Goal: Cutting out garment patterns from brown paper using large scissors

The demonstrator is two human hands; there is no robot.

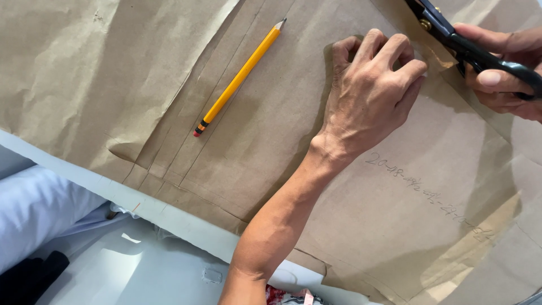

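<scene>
- your view is bright and evenly lit, in warm daylight tones across the brown paper (141, 68).
- your left hand (370, 93) casts a soft shadow to its left; the pencil (240, 76) throws a thin one beside it.
- the right hand (502, 73) and the scissors (474, 48) at the frame edge look slightly soft.
- the white table edge (169, 217) is pale and nearly washed out, and the pencilled marks are faint.
</scene>
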